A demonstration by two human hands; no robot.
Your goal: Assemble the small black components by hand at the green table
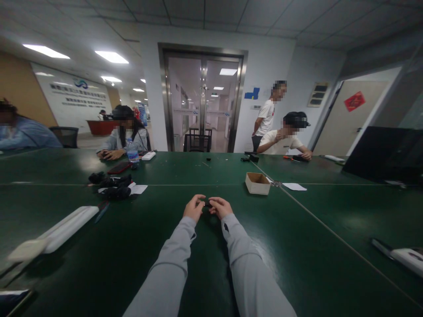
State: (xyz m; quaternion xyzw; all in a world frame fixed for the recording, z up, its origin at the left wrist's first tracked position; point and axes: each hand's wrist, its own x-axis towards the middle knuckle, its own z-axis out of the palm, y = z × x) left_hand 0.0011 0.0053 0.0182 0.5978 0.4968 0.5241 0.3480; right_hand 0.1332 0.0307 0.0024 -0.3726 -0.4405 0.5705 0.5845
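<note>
Both hands are raised over the green table (pixel 208 251), close together in the middle of the head view. Between their fingertips is a small dark object (pixel 207 204), too small to identify. My left hand (pixel 194 208) pinches its left side with thumb and fingers. On the other side, the fingers of my right hand (pixel 221 208) are closed on its right end. Grey sleeves cover both forearms.
An open box (pixel 257 184) stands right of the hands, beside white paper (pixel 294 186). Black gear (pixel 114 187), a bottle (pixel 132 152) and a white power strip (pixel 71 229) lie to the left. People sit across the table; one person stands behind.
</note>
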